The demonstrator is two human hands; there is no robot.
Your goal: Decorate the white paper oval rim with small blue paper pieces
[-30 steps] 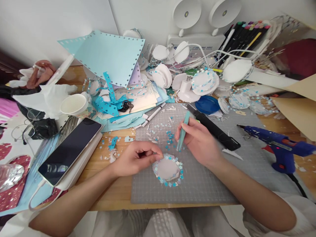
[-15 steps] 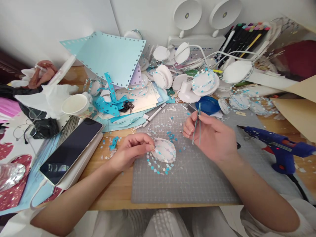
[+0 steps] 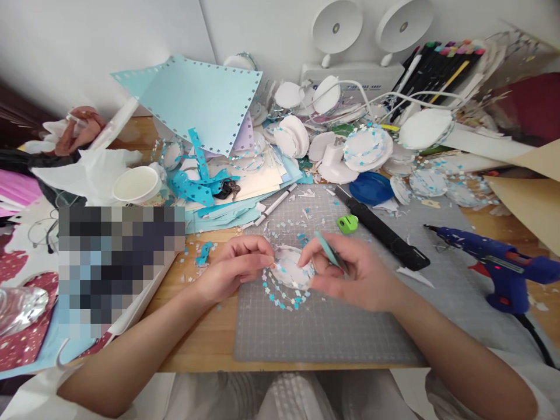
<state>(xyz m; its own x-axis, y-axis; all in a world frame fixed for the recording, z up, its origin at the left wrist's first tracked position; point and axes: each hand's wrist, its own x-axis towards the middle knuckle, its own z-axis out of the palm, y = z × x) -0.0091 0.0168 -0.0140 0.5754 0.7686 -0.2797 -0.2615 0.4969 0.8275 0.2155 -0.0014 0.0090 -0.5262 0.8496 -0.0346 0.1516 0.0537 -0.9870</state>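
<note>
On the grey cutting mat [image 3: 332, 341] lies a white card disc [image 3: 286, 274], with a string of small blue and white paper stars [image 3: 281, 301] looped around its near side. My left hand [image 3: 240, 262] is closed at the disc's left edge, its thumb and forefinger pinching the star string. Teal tweezers [image 3: 328, 248] rest in my right hand [image 3: 354, 271], tucked between the fingers and pointing up and left. That hand's thumb and forefinger reach the right side of the disc; whether they touch it I cannot tell. Loose blue stars [image 3: 301, 238] lie just behind.
A blue glue gun [image 3: 494, 256] lies at the right. Behind my right hand are a long black tool [image 3: 385, 228], a green gadget [image 3: 347, 224] and a blue dish [image 3: 371, 188]. Several star-wound discs [image 3: 367, 147] crowd the back. A paper cup [image 3: 136, 185] stands left.
My right hand has moved left and down to the disc, the tweezers now tilted back in it. The black tool and green gadget have come into sight. My left hand keeps its pinch.
</note>
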